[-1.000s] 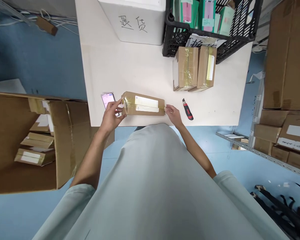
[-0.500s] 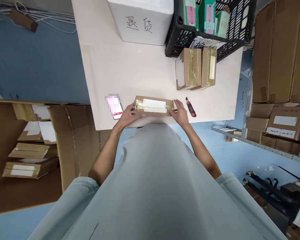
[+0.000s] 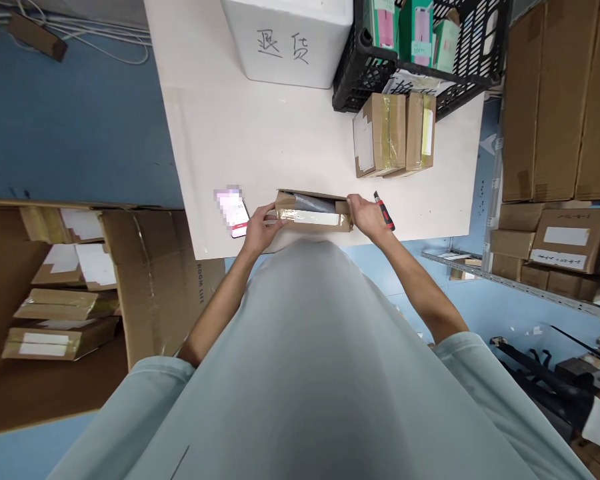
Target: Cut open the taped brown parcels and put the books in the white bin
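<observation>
Head cam: box [image 3: 316,219] sits between both hands at the near edge of the surface [image 3: 300,147], top partly open; left hand [image 3: 261,231] has fingers and thumb partly closed on its left end; right hand [image 3: 369,215] has fingers curled at the right top corner, can't tell how tightly; knife [image 3: 387,219] right beside it.

- Left hand [image 3: 263,231] grips left end of carton [image 3: 316,219], right hand [image 3: 367,215] its right end
- Carton open on top, grey item [image 3: 314,205] inside
- Phone [image 3: 236,217] just left of left hand
- Cutter [image 3: 386,215] beside right hand
- Two taped boxes [image 3: 394,137] by black crate [image 3: 360,79]
</observation>
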